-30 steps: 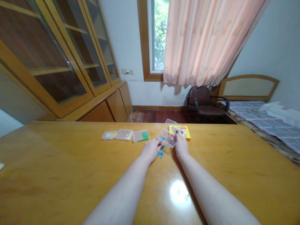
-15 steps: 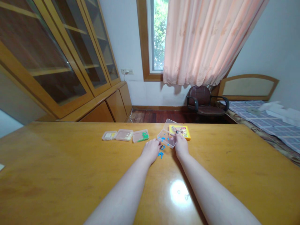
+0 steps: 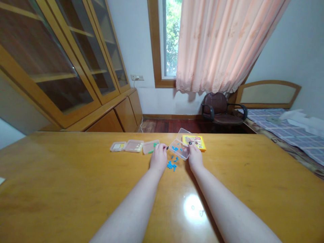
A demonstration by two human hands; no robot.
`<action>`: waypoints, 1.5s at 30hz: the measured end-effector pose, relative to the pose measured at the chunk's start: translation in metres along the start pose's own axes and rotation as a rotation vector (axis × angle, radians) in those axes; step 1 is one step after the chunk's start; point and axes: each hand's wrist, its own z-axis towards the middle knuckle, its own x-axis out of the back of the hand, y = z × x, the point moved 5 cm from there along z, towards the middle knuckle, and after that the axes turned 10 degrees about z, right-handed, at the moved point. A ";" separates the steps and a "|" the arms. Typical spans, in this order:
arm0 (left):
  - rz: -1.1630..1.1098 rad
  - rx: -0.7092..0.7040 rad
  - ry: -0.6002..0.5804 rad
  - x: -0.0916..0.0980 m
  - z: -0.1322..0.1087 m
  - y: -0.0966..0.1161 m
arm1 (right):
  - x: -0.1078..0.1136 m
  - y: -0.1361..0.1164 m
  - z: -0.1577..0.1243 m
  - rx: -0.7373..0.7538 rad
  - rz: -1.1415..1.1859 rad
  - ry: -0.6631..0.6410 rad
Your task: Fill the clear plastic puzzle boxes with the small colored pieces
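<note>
My right hand [image 3: 195,157] grips the right side of a clear plastic box [image 3: 185,156], tilted above the table with its lid [image 3: 184,131] swung open. Small blue pieces [image 3: 175,148] lie inside it. Left of the box, my left hand [image 3: 159,158] has its fingers drawn together near the box's left corner; whatever they may hold is too small to make out. Dark spots show at both hands' fingertips. Below the box, a loose pile of blue pieces [image 3: 171,165] rests on the table. Behind my left hand, a clear tray of green pieces [image 3: 147,147] is partly covered.
Farther left stand a clear tray with pale pieces [image 3: 130,145] and a smaller one with white and yellow contents [image 3: 113,146]. A yellow printed box [image 3: 202,143] lies just behind my right hand. The wooden table's far edge [image 3: 88,132] runs behind them.
My left hand has moved up and left, away from the blue pile toward the green tray. More blue pieces show on the table. My right hand keeps hold of the box.
</note>
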 end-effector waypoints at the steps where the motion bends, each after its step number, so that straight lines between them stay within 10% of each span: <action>1: -0.007 0.018 0.003 -0.001 0.001 -0.002 | 0.000 0.000 0.000 -0.002 0.001 0.001; 10: -0.154 0.238 0.155 0.007 0.002 -0.024 | -0.002 -0.007 -0.004 -0.008 -0.074 -0.007; 28: -0.287 0.175 0.190 0.005 0.003 -0.021 | 0.000 0.007 0.006 0.018 0.012 -0.056; 38: 0.033 -0.180 -0.642 0.015 -0.015 -0.014 | 0.002 0.009 0.007 0.009 0.006 -0.017; 45: 0.101 -0.251 -0.809 0.004 -0.027 -0.018 | 0.000 0.003 0.004 0.011 -0.023 -0.028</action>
